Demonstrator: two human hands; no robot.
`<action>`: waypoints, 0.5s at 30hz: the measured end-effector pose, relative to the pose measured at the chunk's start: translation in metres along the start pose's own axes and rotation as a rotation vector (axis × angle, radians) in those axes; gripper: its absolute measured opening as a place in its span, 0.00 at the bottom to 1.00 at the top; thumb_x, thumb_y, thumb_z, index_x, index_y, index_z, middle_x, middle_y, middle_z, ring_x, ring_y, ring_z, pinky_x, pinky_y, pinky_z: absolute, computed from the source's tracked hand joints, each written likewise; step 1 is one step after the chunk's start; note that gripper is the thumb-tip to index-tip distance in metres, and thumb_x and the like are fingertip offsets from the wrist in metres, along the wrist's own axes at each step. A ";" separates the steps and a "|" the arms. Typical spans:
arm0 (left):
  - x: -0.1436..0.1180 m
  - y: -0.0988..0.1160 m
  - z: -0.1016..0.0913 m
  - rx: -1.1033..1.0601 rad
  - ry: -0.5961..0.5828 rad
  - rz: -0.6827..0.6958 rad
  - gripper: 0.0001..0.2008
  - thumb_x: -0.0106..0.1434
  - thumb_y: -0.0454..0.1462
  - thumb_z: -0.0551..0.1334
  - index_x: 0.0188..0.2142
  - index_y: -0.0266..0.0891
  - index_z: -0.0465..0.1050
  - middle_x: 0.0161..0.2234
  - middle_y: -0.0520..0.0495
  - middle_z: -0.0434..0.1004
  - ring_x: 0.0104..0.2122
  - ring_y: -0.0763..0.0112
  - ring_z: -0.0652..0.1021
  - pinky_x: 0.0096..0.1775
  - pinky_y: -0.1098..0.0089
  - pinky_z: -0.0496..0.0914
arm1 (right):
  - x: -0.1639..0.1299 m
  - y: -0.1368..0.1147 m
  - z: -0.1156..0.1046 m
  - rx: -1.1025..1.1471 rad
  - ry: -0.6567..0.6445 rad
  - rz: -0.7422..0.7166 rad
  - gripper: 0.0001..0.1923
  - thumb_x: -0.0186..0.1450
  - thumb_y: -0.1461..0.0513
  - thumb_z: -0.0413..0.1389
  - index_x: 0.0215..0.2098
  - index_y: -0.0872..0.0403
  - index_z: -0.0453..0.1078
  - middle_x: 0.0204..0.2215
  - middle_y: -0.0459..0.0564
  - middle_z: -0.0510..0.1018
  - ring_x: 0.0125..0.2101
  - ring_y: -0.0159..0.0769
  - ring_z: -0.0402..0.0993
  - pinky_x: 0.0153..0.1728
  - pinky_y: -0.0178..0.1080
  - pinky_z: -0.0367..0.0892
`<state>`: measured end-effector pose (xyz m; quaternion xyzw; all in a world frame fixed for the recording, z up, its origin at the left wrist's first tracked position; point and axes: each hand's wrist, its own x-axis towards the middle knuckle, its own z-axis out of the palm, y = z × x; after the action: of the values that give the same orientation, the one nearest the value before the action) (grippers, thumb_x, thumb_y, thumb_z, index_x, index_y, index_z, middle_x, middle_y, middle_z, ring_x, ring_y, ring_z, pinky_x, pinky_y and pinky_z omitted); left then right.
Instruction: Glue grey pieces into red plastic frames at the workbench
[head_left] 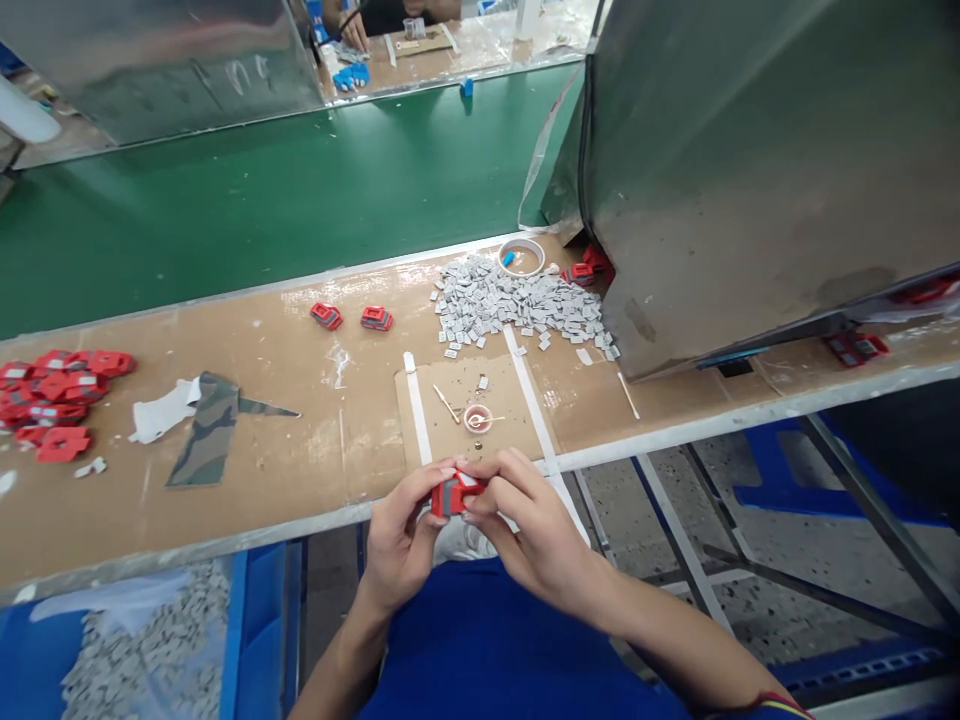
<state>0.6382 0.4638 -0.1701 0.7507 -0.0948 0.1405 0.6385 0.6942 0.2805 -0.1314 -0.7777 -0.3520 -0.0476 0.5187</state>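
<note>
"How do the hands look on your feed?"

"Both are closed narrow on a red-and-grey part [454, 494]. I see the left hand [401, 545] pinching its left end and the right hand [532, 525] its right end, in front of the near edge of the table [360, 400]."

"Can you read anything on it?"

"I see a pale patch on top, too small for me to make out any lettering. The same goes for the faces of the grey tiles [487, 300], heaped at one o'clock from it."

"Keep that part as the dial's centre. What else?"

"Between twelve and one, I have a small dish [477, 431] with a stick lying in it, on a cardboard mat [514, 440]. A second stick [447, 403] lies at twelve, just beside the dish. A tape roll [541, 262] sits against the far side of the heap."

"And to the left?"

"Around eleven, two red toy pieces [376, 318] lie near each other. Between nine and ten, I see a camouflage-patterned scrap [202, 440] and, further out, a red pile [64, 445]. At eight there's a blue bin [238, 630] of grey bits."

"Anyone else?"

"At half past eleven, across the green surface [225, 220], a co-worker's hand [355, 32]."
</note>
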 end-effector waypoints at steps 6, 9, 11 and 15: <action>-0.006 -0.001 -0.004 0.005 0.091 -0.036 0.16 0.75 0.37 0.61 0.60 0.43 0.75 0.58 0.39 0.82 0.57 0.59 0.83 0.58 0.64 0.78 | 0.008 -0.002 0.000 0.064 -0.062 -0.007 0.06 0.74 0.68 0.55 0.45 0.50 0.68 0.51 0.58 0.80 0.52 0.43 0.80 0.49 0.45 0.77; -0.005 0.000 -0.006 -0.012 0.065 -0.023 0.17 0.75 0.37 0.62 0.61 0.45 0.75 0.58 0.41 0.82 0.58 0.60 0.82 0.58 0.66 0.77 | 0.008 -0.005 -0.001 0.051 -0.074 0.010 0.06 0.75 0.68 0.54 0.46 0.51 0.68 0.52 0.58 0.80 0.53 0.43 0.80 0.50 0.44 0.77; -0.004 -0.001 -0.007 -0.013 0.052 -0.012 0.16 0.75 0.38 0.61 0.61 0.46 0.75 0.58 0.42 0.82 0.58 0.62 0.82 0.58 0.67 0.77 | 0.008 -0.006 -0.002 0.031 -0.089 0.018 0.07 0.75 0.68 0.54 0.47 0.51 0.68 0.52 0.58 0.80 0.53 0.42 0.79 0.51 0.44 0.77; -0.002 0.000 -0.011 0.088 0.040 0.028 0.17 0.75 0.40 0.62 0.61 0.46 0.74 0.58 0.42 0.82 0.59 0.64 0.81 0.60 0.69 0.75 | 0.007 -0.005 0.001 0.024 -0.070 -0.002 0.06 0.76 0.69 0.52 0.45 0.51 0.66 0.51 0.58 0.79 0.52 0.42 0.79 0.50 0.44 0.76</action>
<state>0.6353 0.4743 -0.1694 0.7736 -0.0865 0.1684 0.6047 0.6959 0.2860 -0.1249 -0.7722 -0.3710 -0.0165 0.5155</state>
